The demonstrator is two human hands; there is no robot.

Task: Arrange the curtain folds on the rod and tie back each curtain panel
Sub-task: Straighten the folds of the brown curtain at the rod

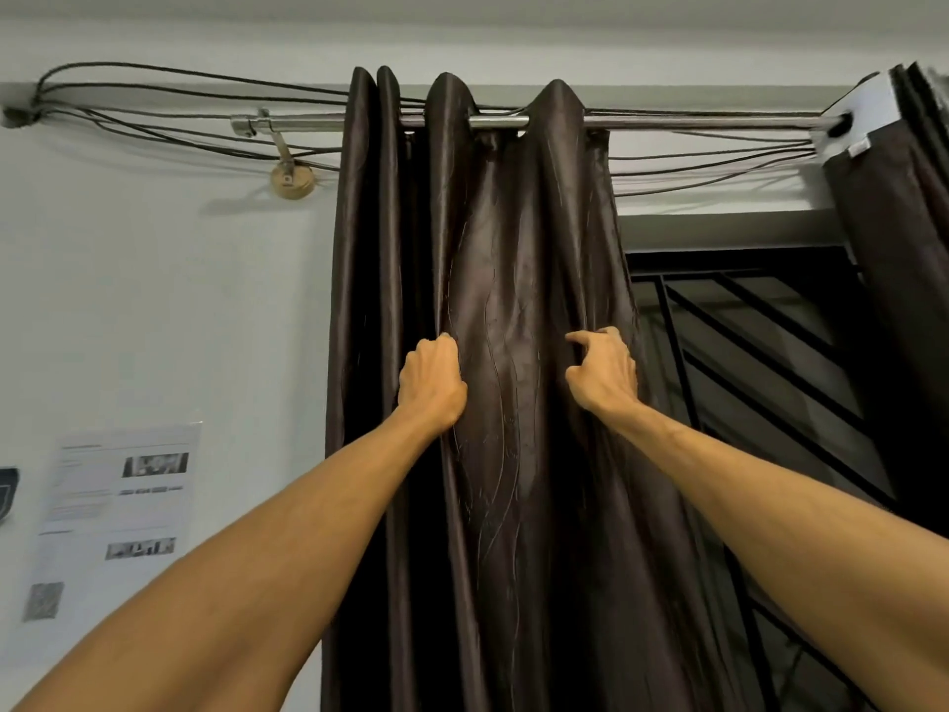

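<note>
The dark curtain panel [513,259] hangs at the left of the window, threaded on the metal rod [498,121] in uneven folds: tight at its left, looser toward the right. A second panel [904,223] is bunched at the far right end. The left hand [434,382] grips one fold and the right hand [601,372] pinches the next, both at mid-height. This looks like the fold-arranging step. The next move probably calls for evening the spacing, then gathering the cloth; no tie-back is visible.
</note>
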